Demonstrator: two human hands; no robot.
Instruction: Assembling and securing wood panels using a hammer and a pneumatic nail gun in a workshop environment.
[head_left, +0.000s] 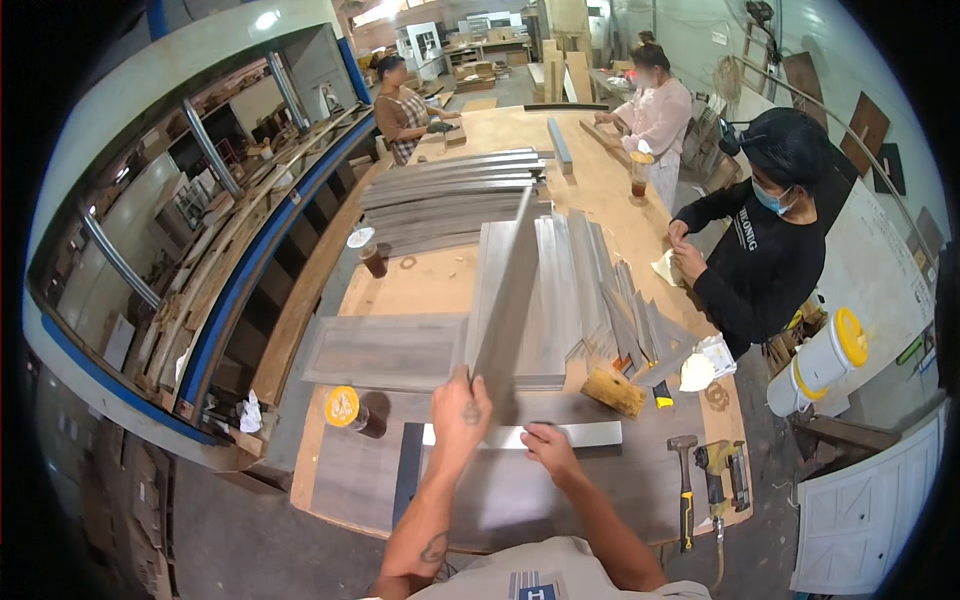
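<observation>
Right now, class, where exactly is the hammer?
In the head view, the hammer lies at the near right corner of the table, just left of the nail gun and right of the person's right hand.

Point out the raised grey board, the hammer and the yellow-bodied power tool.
Raised grey board (pixel 507 285): head view, middle of its length.
Hammer (pixel 686 489): head view, on the handle.
Yellow-bodied power tool (pixel 715 482): head view, on the body.

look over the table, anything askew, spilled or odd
The pointed strips lie fanned at uneven angles, unlike the aligned boards to their left. A brown ring beside a cup may be a drink stain.
</observation>
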